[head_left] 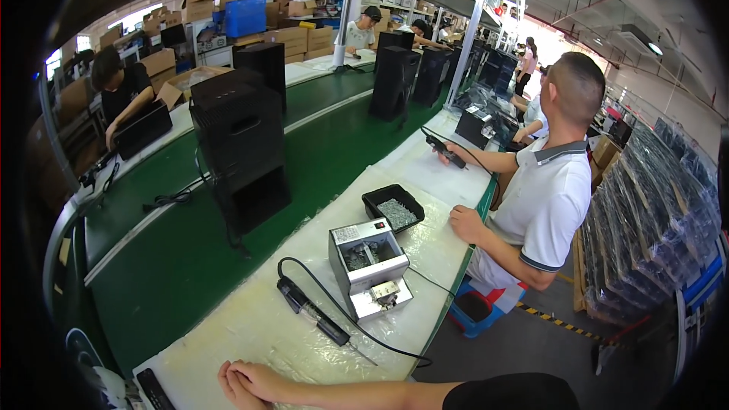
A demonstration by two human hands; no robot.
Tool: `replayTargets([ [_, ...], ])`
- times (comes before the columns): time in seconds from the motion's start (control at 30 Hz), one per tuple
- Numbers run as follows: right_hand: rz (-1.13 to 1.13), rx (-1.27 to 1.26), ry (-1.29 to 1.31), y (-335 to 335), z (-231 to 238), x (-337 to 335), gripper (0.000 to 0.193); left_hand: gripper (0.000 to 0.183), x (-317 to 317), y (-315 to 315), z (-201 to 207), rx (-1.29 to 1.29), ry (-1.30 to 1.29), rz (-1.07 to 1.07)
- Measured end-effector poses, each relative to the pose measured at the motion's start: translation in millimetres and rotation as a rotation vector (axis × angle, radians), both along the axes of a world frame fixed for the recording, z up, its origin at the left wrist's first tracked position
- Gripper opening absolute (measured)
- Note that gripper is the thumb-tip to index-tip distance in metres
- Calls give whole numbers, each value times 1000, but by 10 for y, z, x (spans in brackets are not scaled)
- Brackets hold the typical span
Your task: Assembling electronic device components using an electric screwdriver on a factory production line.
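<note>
At the bottom edge, my right hand [262, 381] lies across my left hand [230, 386], fingers folded together. Both look closed, and no tool or part shows in them; some fingers are hidden by the overlap. Just beyond them on the plastic-covered bench [220, 342] lies a black electric screwdriver [311, 313] with a long thin bit and a black cord. Beside it stands a grey screw feeder [370, 269] with screws in its open top. Behind the feeder, a black tray [418, 219] holds many small silvery screws.
A green conveyor [175, 273] runs along the left, carrying tall black speaker cabinets [239, 137]. On the right a co-worker in a white shirt [558, 190] holds another electric screwdriver [444, 150] near a second feeder [477, 126]. A black remote-like object [154, 389] lies at lower left.
</note>
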State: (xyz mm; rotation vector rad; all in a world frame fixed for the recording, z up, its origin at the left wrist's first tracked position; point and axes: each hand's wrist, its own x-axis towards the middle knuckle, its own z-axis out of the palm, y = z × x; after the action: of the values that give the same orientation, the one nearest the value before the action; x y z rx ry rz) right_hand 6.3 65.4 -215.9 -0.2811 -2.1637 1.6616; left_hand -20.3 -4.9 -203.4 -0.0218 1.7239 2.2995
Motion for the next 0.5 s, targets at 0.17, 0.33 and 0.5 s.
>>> replayTargets([
  [0.17, -23, -13, 21, -19, 15, 12, 20, 33, -100, -62, -225, -15, 1, 14],
  [0.33, -43, -38, 63, 12, 8, 12, 20, 32, -95, -60, -227, 1, -56, -68],
  [0.5, 4, -71, -135, 30, 383, 85, 25, 33, -89, -105, -214, -25, -59, -47],
])
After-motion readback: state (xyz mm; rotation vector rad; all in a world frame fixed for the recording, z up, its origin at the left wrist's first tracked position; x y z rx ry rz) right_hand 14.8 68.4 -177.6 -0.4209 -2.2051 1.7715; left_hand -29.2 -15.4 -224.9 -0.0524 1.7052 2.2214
